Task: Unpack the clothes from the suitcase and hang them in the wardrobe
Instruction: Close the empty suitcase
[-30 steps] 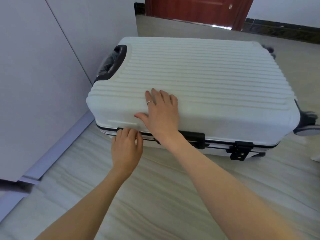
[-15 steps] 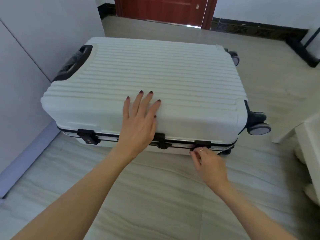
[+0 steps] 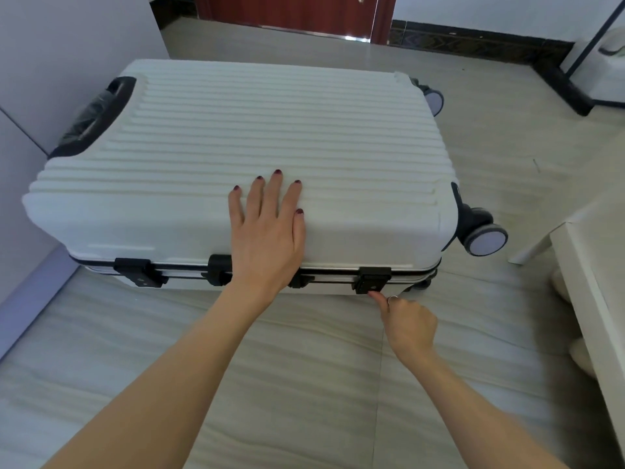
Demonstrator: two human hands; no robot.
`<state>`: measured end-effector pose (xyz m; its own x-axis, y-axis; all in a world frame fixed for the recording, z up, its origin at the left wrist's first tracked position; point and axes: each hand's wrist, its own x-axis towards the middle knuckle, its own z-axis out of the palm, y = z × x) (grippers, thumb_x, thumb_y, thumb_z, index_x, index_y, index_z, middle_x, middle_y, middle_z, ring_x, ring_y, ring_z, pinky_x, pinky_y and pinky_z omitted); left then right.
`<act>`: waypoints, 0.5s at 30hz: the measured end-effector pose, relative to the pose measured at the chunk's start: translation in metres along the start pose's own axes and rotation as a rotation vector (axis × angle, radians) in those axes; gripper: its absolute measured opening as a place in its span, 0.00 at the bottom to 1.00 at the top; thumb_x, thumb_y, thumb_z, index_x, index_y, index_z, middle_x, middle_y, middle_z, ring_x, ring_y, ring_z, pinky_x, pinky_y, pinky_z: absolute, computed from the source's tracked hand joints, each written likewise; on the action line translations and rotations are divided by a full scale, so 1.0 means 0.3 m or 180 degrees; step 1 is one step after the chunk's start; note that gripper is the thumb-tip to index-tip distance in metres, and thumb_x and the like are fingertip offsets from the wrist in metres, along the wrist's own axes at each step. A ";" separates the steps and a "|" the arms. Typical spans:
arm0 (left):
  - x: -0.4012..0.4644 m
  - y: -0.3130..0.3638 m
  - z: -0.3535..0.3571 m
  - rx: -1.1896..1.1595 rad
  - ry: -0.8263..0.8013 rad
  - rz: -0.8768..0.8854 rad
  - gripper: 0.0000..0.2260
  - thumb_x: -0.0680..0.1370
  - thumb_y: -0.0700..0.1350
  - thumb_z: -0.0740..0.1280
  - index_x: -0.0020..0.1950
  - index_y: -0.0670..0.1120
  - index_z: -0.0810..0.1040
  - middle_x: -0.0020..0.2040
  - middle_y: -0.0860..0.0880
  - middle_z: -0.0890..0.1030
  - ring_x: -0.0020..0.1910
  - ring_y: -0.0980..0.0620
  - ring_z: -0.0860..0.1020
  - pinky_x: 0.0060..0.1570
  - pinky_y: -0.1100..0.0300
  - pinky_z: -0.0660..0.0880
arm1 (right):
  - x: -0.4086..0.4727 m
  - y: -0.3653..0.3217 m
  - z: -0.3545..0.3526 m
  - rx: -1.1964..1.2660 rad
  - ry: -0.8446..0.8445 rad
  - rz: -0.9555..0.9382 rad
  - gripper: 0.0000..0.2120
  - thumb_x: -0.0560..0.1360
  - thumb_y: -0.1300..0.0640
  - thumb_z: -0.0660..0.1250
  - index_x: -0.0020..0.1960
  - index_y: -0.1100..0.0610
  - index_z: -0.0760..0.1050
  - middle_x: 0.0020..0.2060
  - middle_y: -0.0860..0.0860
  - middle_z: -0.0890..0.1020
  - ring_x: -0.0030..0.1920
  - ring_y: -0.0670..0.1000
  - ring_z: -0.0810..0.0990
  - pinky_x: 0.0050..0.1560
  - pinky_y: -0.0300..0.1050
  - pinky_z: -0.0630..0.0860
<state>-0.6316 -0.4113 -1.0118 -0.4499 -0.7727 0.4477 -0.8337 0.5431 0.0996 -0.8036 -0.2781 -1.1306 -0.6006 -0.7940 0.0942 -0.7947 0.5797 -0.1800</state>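
right hand [image 3: 407, 324] dropped below latch [image 3: 372, 280]; suitcase [image 3: 236, 157] flat, long axis left-right.

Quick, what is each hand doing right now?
Left hand: open, flat on the closed suitcase lid.
Right hand: fingers curled, thumb touching the right latch; holds nothing.

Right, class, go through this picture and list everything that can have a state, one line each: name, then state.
suitcase: lying flat on the floor, lid down.
left latch: hangs below the seam, looks released.
right latch: a fingertip touches its lower edge; cannot tell if released.
left hand: flat on the lid, fingers straight.
right hand: curled, at the right latch.
door: closed.
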 end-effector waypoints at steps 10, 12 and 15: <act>-0.003 0.040 0.004 -0.0104 -0.0133 0.0181 0.20 0.78 0.46 0.50 0.68 0.46 0.71 0.69 0.45 0.72 0.68 0.38 0.67 0.68 0.41 0.56 | 0.099 0.043 -0.021 -0.0369 0.0373 -0.0338 0.28 0.51 0.47 0.82 0.14 0.60 0.66 0.10 0.55 0.66 0.10 0.53 0.66 0.17 0.34 0.64; -0.004 0.050 -0.001 -0.0076 -0.0219 0.0164 0.21 0.78 0.47 0.50 0.69 0.46 0.69 0.70 0.45 0.70 0.69 0.39 0.66 0.69 0.42 0.54 | 0.094 0.028 -0.067 -0.0601 0.0122 -0.0502 0.21 0.53 0.53 0.84 0.19 0.61 0.73 0.14 0.57 0.71 0.13 0.56 0.71 0.16 0.38 0.66; 0.001 0.031 -0.007 -0.0084 -0.0431 0.0254 0.23 0.78 0.48 0.49 0.72 0.47 0.66 0.72 0.46 0.67 0.71 0.39 0.63 0.70 0.42 0.54 | 0.086 -0.030 -0.118 -0.0650 -0.0449 -0.0551 0.19 0.81 0.47 0.57 0.49 0.58 0.81 0.43 0.59 0.84 0.45 0.60 0.82 0.40 0.47 0.76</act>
<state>-0.6388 -0.4057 -1.0090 -0.5550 -0.7631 0.3313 -0.7857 0.6116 0.0926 -0.8151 -0.2974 -1.0920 -0.4479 -0.8935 -0.0332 -0.8940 0.4471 0.0290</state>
